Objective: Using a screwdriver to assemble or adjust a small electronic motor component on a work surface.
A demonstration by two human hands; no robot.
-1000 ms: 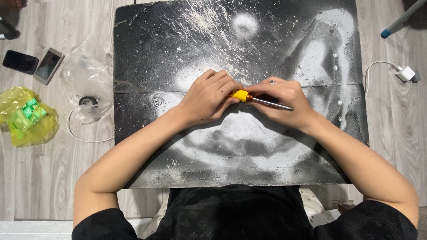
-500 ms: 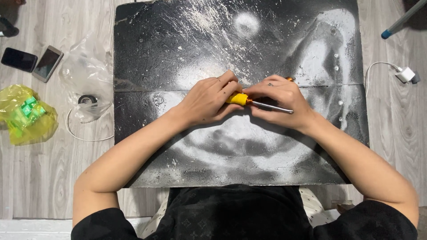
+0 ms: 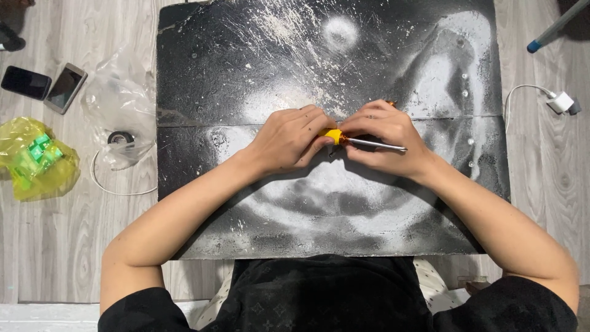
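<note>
Both hands meet mid-board: the left hand (image 3: 287, 140) closed around the screwdriver (image 3: 362, 141) handle, the right hand (image 3: 384, 138) pinching its shaft, lying left-to-right.

pale wood-grain floor (image 3: 55, 258), dusty black board (image 3: 246, 55)

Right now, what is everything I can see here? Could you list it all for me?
board: one, black dusted with white powder, lying on the wooden floor
screwdriver: one, yellow handle and metal shaft, held between both hands over the board's middle
phones: two, dark, on the floor at upper left
yellow bag: one, with green pieces inside, far left
clear bag: one, beside the board's left edge
tape roll: one, black, under the clear bag
charger: one, white with cable, right
left hand: closed on the yellow handle
right hand: fingers around the shaft
</note>
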